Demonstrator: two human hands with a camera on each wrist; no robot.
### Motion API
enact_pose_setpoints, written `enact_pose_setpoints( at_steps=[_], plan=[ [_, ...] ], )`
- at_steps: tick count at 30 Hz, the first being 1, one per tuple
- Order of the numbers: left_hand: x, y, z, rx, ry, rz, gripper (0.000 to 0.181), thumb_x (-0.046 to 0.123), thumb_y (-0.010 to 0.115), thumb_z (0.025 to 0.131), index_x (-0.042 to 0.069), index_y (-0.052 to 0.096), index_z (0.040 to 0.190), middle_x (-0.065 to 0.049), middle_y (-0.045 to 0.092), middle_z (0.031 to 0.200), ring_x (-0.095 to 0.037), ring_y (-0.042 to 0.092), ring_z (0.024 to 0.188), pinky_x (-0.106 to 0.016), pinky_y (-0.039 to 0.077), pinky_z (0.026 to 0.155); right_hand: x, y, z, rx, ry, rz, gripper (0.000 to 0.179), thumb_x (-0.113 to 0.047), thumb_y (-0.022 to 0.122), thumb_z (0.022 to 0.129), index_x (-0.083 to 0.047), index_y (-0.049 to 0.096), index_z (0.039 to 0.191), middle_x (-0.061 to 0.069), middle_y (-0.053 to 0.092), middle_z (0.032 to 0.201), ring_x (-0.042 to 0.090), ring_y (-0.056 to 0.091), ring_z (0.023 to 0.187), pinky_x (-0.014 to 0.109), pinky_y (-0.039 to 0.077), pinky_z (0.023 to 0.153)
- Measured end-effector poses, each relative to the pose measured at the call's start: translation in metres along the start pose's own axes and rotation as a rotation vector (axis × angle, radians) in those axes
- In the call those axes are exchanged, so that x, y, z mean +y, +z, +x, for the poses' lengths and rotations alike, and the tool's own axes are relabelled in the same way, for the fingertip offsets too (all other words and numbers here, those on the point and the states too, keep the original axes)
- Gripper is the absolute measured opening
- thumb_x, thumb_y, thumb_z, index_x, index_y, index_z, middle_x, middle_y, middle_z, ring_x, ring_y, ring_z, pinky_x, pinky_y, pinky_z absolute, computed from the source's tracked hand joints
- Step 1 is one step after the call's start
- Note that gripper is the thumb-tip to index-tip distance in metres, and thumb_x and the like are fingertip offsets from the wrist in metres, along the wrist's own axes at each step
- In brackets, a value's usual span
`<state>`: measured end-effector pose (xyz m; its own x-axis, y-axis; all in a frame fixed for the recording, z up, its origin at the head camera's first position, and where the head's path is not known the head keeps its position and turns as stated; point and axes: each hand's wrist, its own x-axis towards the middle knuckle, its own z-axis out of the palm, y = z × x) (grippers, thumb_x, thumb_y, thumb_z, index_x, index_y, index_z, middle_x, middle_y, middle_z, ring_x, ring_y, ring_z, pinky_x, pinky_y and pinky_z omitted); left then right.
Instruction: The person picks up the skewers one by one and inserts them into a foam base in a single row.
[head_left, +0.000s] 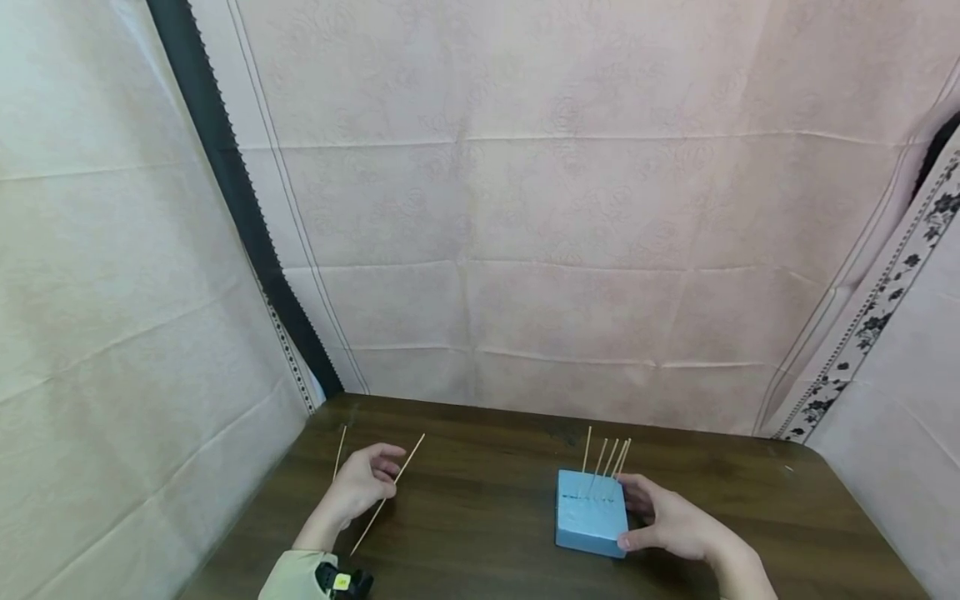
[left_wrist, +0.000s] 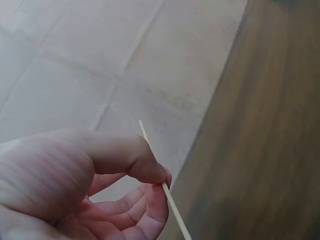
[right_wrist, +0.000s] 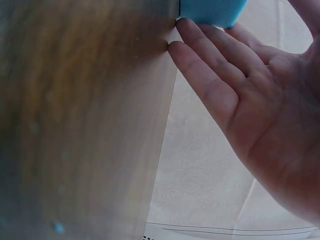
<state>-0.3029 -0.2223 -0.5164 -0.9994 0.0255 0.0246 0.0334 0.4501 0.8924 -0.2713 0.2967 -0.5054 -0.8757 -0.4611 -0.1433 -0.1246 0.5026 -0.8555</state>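
In the head view my left hand (head_left: 365,482) is over the left part of the table. It pinches a thin wooden skewer (head_left: 411,455) between thumb and fingertips; the left wrist view shows the skewer (left_wrist: 175,210) slanting past the thumb tip. My right hand (head_left: 671,518) holds a light-blue block (head_left: 590,521) by its right side, thumb at the near corner and fingers toward the far one. Several skewers (head_left: 587,450) stand in a row in the block's top, some leaning. In the right wrist view, fingertips of the right hand (right_wrist: 260,95) reach down beside the block (right_wrist: 212,11).
Another skewer (head_left: 340,450) shows just beyond the left hand, partly hidden by it. All of this is on a dark brown wooden table (head_left: 480,483). Pale cloth (head_left: 585,250) hangs behind the table's far edge and along both sides.
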Motion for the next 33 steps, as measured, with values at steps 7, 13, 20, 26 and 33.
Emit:
enact_pose_setpoints(
  at_steps=[7,13,20,26,33],
  plan=[
    [0.019,0.003,-0.002,0.012,0.039,-0.032,0.045,-0.015,0.072,0.085,0.001,0.071,0.127,-0.015,0.073,0.098,-0.021,0.065,0.087,-0.031,0.056,0.073,-0.004,0.001,-0.002,0.006,-0.001,-0.001,0.097,-0.019,0.092,0.086,0.014,0.033,0.156,0.036,0.053,0.149,0.056,0.051,0.137,0.067,0.047,0.106],
    [0.034,0.014,-0.002,0.065,0.097,-0.1,0.025,-0.008,0.075,0.093,0.004,0.076,0.116,-0.012,0.072,0.096,-0.021,0.066,0.085,-0.028,0.058,0.071,-0.003,0.0,-0.001,0.01,0.007,-0.002,0.096,-0.019,0.091,0.087,0.013,0.033,0.157,0.036,0.053,0.149,0.056,0.051,0.137,0.067,0.047,0.106],
    [0.055,0.032,0.001,0.08,0.145,-0.219,0.017,-0.004,0.074,0.096,0.002,0.077,0.112,-0.01,0.072,0.093,-0.025,0.069,0.083,-0.034,0.063,0.071,-0.004,0.001,-0.002,0.016,0.006,-0.01,0.097,-0.02,0.092,0.086,0.012,0.034,0.157,0.036,0.053,0.149,0.056,0.052,0.137,0.066,0.047,0.106],
    [0.079,0.056,0.004,0.072,0.189,-0.294,0.014,0.0,0.076,0.097,0.004,0.077,0.11,-0.01,0.071,0.094,-0.03,0.07,0.085,-0.037,0.064,0.073,-0.002,0.0,-0.001,0.013,0.0,-0.012,0.096,-0.019,0.092,0.086,0.012,0.034,0.156,0.036,0.053,0.149,0.056,0.052,0.137,0.067,0.047,0.106],
    [0.104,0.088,0.004,0.032,0.207,-0.382,0.015,0.005,0.08,0.096,0.003,0.075,0.11,-0.012,0.071,0.098,-0.031,0.07,0.088,-0.048,0.064,0.081,0.0,0.001,-0.001,0.013,0.004,-0.004,0.096,-0.018,0.092,0.087,0.013,0.033,0.156,0.036,0.053,0.149,0.055,0.053,0.136,0.066,0.048,0.105]
  ],
)
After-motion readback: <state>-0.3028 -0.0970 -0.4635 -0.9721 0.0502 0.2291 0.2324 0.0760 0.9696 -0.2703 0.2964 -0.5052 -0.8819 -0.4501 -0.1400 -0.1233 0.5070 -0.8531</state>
